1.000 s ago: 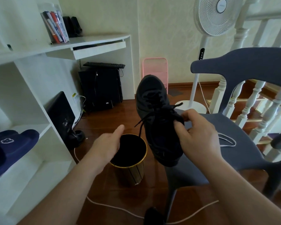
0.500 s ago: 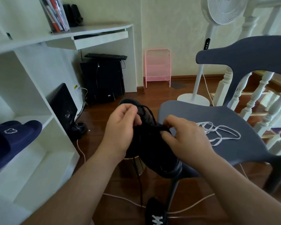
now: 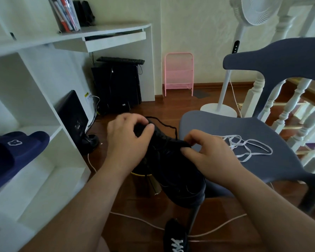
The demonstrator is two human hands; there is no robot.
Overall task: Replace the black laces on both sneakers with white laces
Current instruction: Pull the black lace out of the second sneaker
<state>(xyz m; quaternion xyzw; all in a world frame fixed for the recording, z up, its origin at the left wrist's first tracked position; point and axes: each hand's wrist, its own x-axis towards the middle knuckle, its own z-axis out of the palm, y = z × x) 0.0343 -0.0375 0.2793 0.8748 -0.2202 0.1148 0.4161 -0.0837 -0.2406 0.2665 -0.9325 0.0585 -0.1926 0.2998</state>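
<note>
Black sneaker (image 3: pixel 173 171) held in the air between both hands, in front of the grey chair (image 3: pixel 262 135) and above a gold-rimmed bin (image 3: pixel 147 180). Left hand (image 3: pixel 127 142) curls over its upper end with fingertips pinching at the black lace (image 3: pixel 164 124), a loop of which arcs free; right hand (image 3: pixel 209 153) grips the sneaker's side, fingers curled, thumb and forefinger pinched at the lacing. White lace (image 3: pixel 247 148) lies loose on the chair seat; a second sneaker (image 3: pixel 175 237), white-laced, sits on the floor below.

No sleeves are being worn: both forearms are being shown bare to the left hand (image 3: pixel 126 140) and right hand (image 3: pixel 210 155); no rings or watch are being seen.
</note>
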